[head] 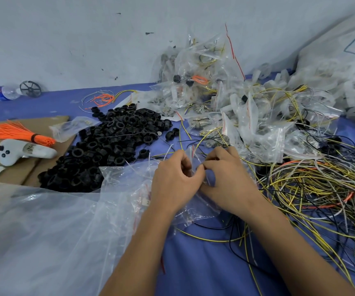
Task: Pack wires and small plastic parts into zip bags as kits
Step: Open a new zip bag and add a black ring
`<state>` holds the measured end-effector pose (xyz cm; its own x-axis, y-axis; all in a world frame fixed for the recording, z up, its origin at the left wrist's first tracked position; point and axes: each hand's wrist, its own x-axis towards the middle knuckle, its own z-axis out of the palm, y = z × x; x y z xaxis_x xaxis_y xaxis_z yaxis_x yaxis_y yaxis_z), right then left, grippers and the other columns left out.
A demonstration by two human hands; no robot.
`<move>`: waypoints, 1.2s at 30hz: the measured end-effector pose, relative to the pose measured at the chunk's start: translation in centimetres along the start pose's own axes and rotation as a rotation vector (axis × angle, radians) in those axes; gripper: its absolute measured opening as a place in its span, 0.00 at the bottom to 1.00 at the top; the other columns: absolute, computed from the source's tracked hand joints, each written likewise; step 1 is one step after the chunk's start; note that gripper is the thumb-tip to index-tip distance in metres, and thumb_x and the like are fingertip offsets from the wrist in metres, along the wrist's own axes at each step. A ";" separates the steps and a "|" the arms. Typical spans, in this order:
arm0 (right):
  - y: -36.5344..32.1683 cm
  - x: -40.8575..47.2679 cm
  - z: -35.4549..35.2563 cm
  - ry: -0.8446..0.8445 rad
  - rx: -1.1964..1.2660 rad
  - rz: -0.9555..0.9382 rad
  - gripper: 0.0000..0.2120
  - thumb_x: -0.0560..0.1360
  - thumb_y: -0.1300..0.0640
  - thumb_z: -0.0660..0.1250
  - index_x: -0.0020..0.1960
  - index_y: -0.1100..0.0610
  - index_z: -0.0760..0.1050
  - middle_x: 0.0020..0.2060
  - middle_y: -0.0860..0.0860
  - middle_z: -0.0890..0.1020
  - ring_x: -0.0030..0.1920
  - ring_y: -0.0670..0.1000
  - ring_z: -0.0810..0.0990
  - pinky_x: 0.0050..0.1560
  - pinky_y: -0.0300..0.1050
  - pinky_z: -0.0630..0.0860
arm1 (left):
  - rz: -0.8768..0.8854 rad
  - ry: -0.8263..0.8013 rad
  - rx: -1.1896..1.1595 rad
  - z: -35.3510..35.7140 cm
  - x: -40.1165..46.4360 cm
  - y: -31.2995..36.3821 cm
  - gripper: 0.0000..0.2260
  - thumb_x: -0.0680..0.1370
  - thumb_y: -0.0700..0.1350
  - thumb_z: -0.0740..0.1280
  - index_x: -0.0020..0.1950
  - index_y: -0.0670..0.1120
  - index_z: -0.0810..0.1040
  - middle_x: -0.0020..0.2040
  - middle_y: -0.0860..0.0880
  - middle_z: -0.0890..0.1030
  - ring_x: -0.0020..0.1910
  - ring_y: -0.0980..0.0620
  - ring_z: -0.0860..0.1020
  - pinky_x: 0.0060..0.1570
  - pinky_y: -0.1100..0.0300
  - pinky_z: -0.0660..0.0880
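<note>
Both hands meet at the mouth of a small clear zip bag (195, 201) held just above the blue counter (204, 263), between the heap of black plastic rings (108, 146) and the tangle of loose wires (321, 189). The left hand (173, 180) and right hand (225, 176) pinch its top edge with curled fingers (200, 168). The seal likely closes best pressed evenly along the strip, wire ends tucked inside.

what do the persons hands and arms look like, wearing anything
Both the left hand and the right hand are bare, with no gloves, rings or watch visible. The forearms are uncovered too; no sleeve reaches into view. Fingernails look short and unpainted.
</note>
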<state>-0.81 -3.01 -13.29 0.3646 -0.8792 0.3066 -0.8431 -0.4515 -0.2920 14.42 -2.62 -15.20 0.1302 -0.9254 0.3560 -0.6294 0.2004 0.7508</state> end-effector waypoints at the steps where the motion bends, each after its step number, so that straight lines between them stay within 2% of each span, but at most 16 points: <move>1: -0.1 -0.1 -0.1 0.055 0.029 -0.009 0.07 0.68 0.51 0.73 0.45 0.52 0.84 0.49 0.48 0.77 0.55 0.55 0.70 0.55 0.47 0.71 | -0.005 -0.005 -0.003 0.0 0.0 -0.1 0.13 0.69 0.57 0.69 0.38 0.51 0.69 0.33 0.57 0.78 0.32 0.56 0.74 0.34 0.54 0.74; 5: -0.4 0.2 -0.7 0.215 0.119 -0.114 0.18 0.63 0.67 0.78 0.52 0.58 0.85 0.50 0.51 0.79 0.54 0.55 0.74 0.53 0.47 0.75 | -0.018 -0.058 -0.078 0.0 0.2 -0.3 0.07 0.68 0.49 0.68 0.38 0.52 0.70 0.31 0.56 0.77 0.28 0.56 0.72 0.31 0.59 0.70; 7: -1.0 0.2 -0.8 0.184 0.266 -0.162 0.19 0.64 0.73 0.75 0.53 0.59 0.84 0.49 0.52 0.81 0.50 0.53 0.78 0.51 0.46 0.78 | -0.028 -0.045 -0.173 -0.2 0.3 -0.4 0.06 0.70 0.45 0.68 0.36 0.50 0.72 0.28 0.54 0.75 0.27 0.57 0.69 0.29 0.64 0.66; 9: -1.1 0.2 -0.7 0.141 0.332 -0.175 0.18 0.67 0.74 0.72 0.53 0.59 0.82 0.47 0.51 0.82 0.47 0.51 0.80 0.49 0.45 0.79 | -0.032 -0.024 -0.255 -0.4 0.4 -0.5 0.06 0.71 0.41 0.69 0.36 0.47 0.73 0.28 0.50 0.75 0.26 0.58 0.68 0.28 0.66 0.65; 13: -0.1 0.2 -0.4 0.061 0.245 -0.069 0.12 0.71 0.65 0.73 0.53 0.57 0.81 0.46 0.51 0.82 0.47 0.51 0.80 0.50 0.45 0.77 | 0.000 0.015 -0.341 -0.5 0.3 -0.2 0.11 0.73 0.35 0.71 0.36 0.45 0.73 0.27 0.54 0.72 0.26 0.59 0.68 0.28 0.67 0.65; 15: 0.1 0.2 -0.4 0.026 0.225 -0.045 0.10 0.72 0.58 0.73 0.53 0.56 0.82 0.45 0.51 0.82 0.46 0.51 0.80 0.49 0.50 0.78 | 0.026 0.055 -0.398 -0.7 0.3 0.2 0.12 0.73 0.34 0.71 0.35 0.45 0.72 0.27 0.55 0.72 0.27 0.59 0.67 0.29 0.66 0.64; 17: -0.1 0.1 -0.5 -0.004 0.255 -0.054 0.12 0.73 0.49 0.72 0.54 0.53 0.82 0.47 0.49 0.83 0.47 0.51 0.80 0.49 0.51 0.78 | 0.051 0.118 -0.463 -1.0 0.3 0.6 0.12 0.72 0.35 0.70 0.34 0.47 0.72 0.27 0.56 0.72 0.27 0.59 0.68 0.29 0.67 0.65; 20: -0.3 0.2 -0.3 -0.095 0.245 -0.062 0.20 0.72 0.41 0.68 0.60 0.48 0.80 0.54 0.43 0.82 0.56 0.49 0.78 0.57 0.50 0.76 | 0.068 0.198 -0.533 -1.5 0.3 1.2 0.11 0.70 0.37 0.69 0.33 0.48 0.71 0.27 0.55 0.72 0.27 0.58 0.69 0.29 0.66 0.66; 23: -0.5 0.2 -0.4 -0.110 0.220 -0.093 0.23 0.72 0.37 0.63 0.59 0.49 0.81 0.53 0.42 0.83 0.56 0.48 0.78 0.57 0.49 0.75 | 0.090 0.237 -0.538 -1.8 0.2 1.5 0.10 0.71 0.37 0.68 0.33 0.47 0.70 0.27 0.55 0.71 0.27 0.58 0.67 0.29 0.66 0.65; 25: -0.6 0.2 -0.6 -0.020 0.183 -0.175 0.16 0.73 0.43 0.66 0.51 0.53 0.84 0.47 0.46 0.85 0.49 0.53 0.79 0.52 0.52 0.77 | 0.114 0.231 -0.530 -1.9 0.2 1.4 0.12 0.75 0.43 0.68 0.34 0.44 0.69 0.28 0.50 0.69 0.27 0.55 0.66 0.29 0.62 0.64; 27: -0.5 0.4 -0.8 0.109 0.178 -0.235 0.05 0.70 0.58 0.71 0.44 0.58 0.83 0.42 0.51 0.85 0.44 0.57 0.81 0.46 0.52 0.78 | 0.090 0.205 -0.548 -1.8 0.3 1.0 0.17 0.79 0.48 0.66 0.34 0.42 0.68 0.28 0.43 0.70 0.28 0.49 0.66 0.29 0.56 0.63; 29: -0.6 0.4 -0.5 0.157 0.295 -0.244 0.08 0.69 0.67 0.73 0.46 0.58 0.83 0.42 0.51 0.85 0.44 0.53 0.83 0.46 0.47 0.80 | -0.002 0.166 -0.617 -1.5 0.5 0.6 0.18 0.80 0.50 0.65 0.34 0.42 0.68 0.28 0.44 0.70 0.28 0.50 0.66 0.30 0.58 0.63; 31: -0.8 0.3 0.2 0.116 0.494 -0.155 0.10 0.72 0.69 0.72 0.50 0.57 0.84 0.42 0.50 0.85 0.43 0.46 0.84 0.46 0.38 0.80 | -0.107 0.141 -0.664 -1.1 0.6 0.4 0.19 0.80 0.51 0.64 0.33 0.42 0.68 0.28 0.44 0.71 0.27 0.50 0.66 0.29 0.59 0.63; 32: -0.9 0.2 0.5 0.070 0.567 -0.088 0.11 0.73 0.69 0.72 0.51 0.57 0.84 0.42 0.49 0.85 0.42 0.45 0.84 0.45 0.37 0.80 | -0.149 0.138 -0.681 -0.9 0.7 0.4 0.19 0.80 0.51 0.63 0.32 0.44 0.68 0.28 0.43 0.71 0.27 0.50 0.65 0.27 0.60 0.62; 34: -0.8 0.2 1.2 0.000 0.631 0.008 0.10 0.73 0.68 0.73 0.51 0.56 0.84 0.41 0.49 0.85 0.41 0.46 0.85 0.45 0.43 0.82 | -0.226 0.141 -0.729 -0.7 0.8 0.3 0.19 0.79 0.52 0.63 0.29 0.49 0.70 0.28 0.45 0.72 0.24 0.52 0.65 0.24 0.63 0.61; 36: -0.7 0.3 1.1 -0.006 0.675 0.065 0.06 0.72 0.65 0.76 0.46 0.57 0.83 0.38 0.51 0.85 0.39 0.51 0.84 0.44 0.51 0.82 | -0.287 0.165 -0.771 -0.5 1.0 0.2 0.19 0.80 0.50 0.63 0.28 0.51 0.71 0.28 0.46 0.73 0.23 0.53 0.65 0.22 0.64 0.60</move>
<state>0.34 -3.11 -13.98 0.3248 -0.9080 0.2649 -0.4327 -0.3917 -0.8120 14.85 -3.37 -14.43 0.3535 -0.9270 0.1250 0.1379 0.1838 0.9732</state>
